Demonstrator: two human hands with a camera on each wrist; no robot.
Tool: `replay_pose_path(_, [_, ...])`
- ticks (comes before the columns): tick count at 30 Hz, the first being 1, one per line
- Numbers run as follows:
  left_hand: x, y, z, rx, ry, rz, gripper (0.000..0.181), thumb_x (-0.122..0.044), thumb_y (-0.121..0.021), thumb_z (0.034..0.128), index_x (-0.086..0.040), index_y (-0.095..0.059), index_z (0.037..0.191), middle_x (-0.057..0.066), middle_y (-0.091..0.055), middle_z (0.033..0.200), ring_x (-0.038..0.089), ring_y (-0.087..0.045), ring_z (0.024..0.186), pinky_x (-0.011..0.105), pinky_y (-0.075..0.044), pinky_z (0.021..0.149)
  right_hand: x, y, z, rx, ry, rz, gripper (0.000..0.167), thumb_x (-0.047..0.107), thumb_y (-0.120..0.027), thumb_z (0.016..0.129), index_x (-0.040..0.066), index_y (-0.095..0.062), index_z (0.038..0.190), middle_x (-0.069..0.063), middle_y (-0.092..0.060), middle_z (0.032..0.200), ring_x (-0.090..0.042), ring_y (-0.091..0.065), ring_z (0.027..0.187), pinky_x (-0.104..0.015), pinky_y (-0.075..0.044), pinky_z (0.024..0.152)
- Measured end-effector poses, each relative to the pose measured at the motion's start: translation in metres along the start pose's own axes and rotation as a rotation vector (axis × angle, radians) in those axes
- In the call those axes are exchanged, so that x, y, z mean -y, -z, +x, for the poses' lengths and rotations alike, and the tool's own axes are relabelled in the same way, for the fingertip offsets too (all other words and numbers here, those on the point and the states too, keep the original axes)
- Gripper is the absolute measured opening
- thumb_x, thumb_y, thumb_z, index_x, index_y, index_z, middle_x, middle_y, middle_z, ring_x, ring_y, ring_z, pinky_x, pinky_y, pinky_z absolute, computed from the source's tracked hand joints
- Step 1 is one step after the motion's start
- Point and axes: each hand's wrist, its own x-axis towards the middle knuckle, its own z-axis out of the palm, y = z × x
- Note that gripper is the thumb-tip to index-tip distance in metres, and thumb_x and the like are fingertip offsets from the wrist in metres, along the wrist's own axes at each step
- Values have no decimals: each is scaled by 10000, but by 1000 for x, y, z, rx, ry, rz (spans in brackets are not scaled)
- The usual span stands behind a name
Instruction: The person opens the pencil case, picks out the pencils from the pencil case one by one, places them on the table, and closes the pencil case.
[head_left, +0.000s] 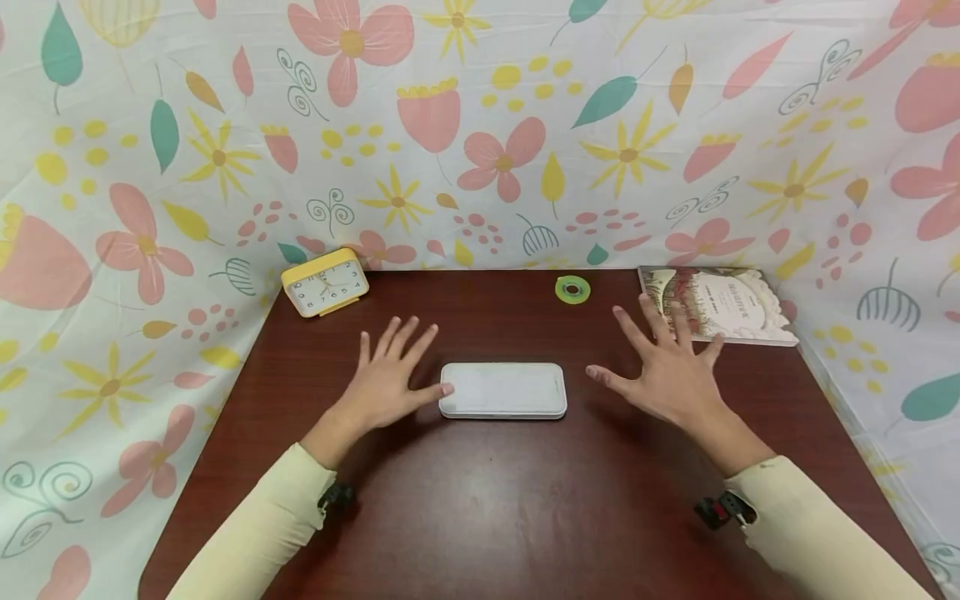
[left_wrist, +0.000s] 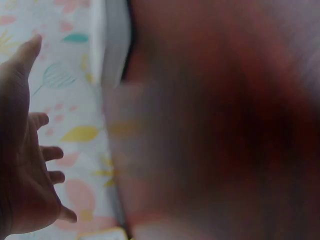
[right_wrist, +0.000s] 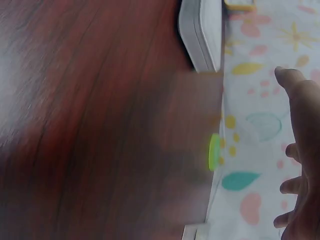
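Note:
A white rounded case [head_left: 503, 390] lies flat in the middle of the dark table, its side edge showing in the left wrist view [left_wrist: 115, 42] and the right wrist view [right_wrist: 200, 35]. My left hand [head_left: 386, 383], fingers spread, hovers at the case's left side; its thumb overlaps the case's left edge in the head view, and whether it touches cannot be told. To the right of the case my right hand [head_left: 671, 375] is held spread above the table, apart from the case and holding nothing. Both palms look empty in the wrist views.
A yellow alarm clock [head_left: 326, 283] stands at the table's back left. A green tape roll [head_left: 572, 289] lies near the back edge, with a book [head_left: 720, 304] at the back right. Patterned cloth [head_left: 480, 125] hangs behind and beside the brown table [head_left: 487, 517].

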Motion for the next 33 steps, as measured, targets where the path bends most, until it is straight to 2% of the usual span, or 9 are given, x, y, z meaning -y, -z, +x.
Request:
replay_pose_path(4, [-8,-20,-1,55,-58,5,1059,-908,-499,963,-331,-182,1793,72,-268,1846,363,-126,1747,825,-35,1313,18,-8,9,10,60,-12,1060,913,-571,919,401,-218,1778,-55,-137,1884,-522,-109,1710,-997,40,1127])
replay_pose_path(9, [-16,-33,-2,82,-97,8,1141,-934,-517,934,-227,-242,1786,63,-365,1800,330,-220,1730,812,-67,1322,44,-21,17,54,130,-16,1054,936,-540,917,407,-229,1774,-25,-162,1881,-435,-85,1737,-990,20,1144])
replay_pose_path(19, [-23,-39,-2,125,-115,49,1226,-898,-646,894,-106,-292,1760,146,-448,1729,304,-425,1632,734,-130,1360,92,-51,19,105,271,-54,1044,923,-582,904,378,-322,1755,-14,-249,1860,-408,-213,1719,-975,-27,1171])
replay_pose_path(27, [-21,-42,0,107,-132,88,1140,-837,-663,938,-90,-343,1738,134,-498,1683,287,-474,1592,724,-199,1352,106,-71,17,94,387,-59,1007,895,-636,898,328,-447,1709,-60,-399,1795,-413,-375,1651,-992,-88,1144])
replay_pose_path(33, [-21,-43,4,67,-152,113,1067,-747,-716,962,-66,-385,1714,149,-539,1640,300,-506,1558,712,-272,1332,110,-76,16,77,469,-80,932,774,-748,915,321,-486,1686,-37,-486,1736,-344,-511,1554,-976,-152,1153])
